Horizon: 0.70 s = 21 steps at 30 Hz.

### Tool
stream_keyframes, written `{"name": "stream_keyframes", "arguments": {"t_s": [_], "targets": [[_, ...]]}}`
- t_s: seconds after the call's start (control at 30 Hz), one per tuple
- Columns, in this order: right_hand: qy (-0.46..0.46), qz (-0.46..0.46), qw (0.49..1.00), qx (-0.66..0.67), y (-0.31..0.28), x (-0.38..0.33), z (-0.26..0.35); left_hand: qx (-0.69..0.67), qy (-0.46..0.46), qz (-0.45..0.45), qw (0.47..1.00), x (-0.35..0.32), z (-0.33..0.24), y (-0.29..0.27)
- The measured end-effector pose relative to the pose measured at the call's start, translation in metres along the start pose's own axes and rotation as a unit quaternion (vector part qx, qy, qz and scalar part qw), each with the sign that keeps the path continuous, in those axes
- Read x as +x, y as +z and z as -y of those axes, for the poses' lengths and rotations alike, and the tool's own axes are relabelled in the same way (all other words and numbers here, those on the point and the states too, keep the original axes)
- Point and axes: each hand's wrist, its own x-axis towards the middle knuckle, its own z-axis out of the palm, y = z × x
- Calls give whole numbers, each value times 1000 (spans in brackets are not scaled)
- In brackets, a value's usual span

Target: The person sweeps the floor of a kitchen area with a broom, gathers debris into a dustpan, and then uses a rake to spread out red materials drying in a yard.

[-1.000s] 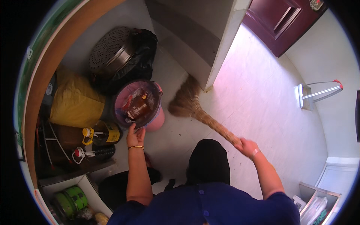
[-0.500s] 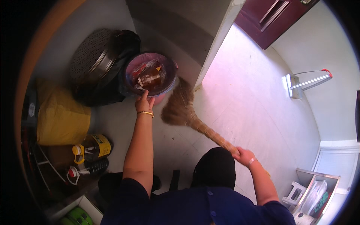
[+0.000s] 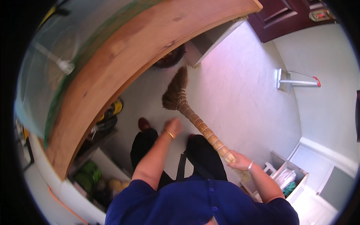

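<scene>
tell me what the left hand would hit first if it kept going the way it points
Likely the broom: the left hand is empty, blurred, and points up-picture toward its bristle head. Depth is unclear, so it might pass above it.

My left hand (image 3: 173,126) is smeared by motion, so I can't tell whether its fingers are curled or spread. The wooden counter edge (image 3: 123,71) hides most of the dark basin (image 3: 170,60) behind it. Bottles (image 3: 108,116) under the counter are half covered and blurry. My right hand (image 3: 240,162) covers the broom (image 3: 187,108) handle's end.
</scene>
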Motion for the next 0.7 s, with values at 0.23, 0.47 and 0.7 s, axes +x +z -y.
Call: {"name": "stream_keyframes", "arguments": {"t_s": [0.23,0.47,0.7], "targets": [[-151,104,982,42,56,27,91,-66,1,-87,994,-194,81,108],[6,209,824,527,112,100,107,112,12,-279,954,-101,24,18],[88,46,790,605,110,-7,-25,424,13,-184,887,-87,168,142]]}}
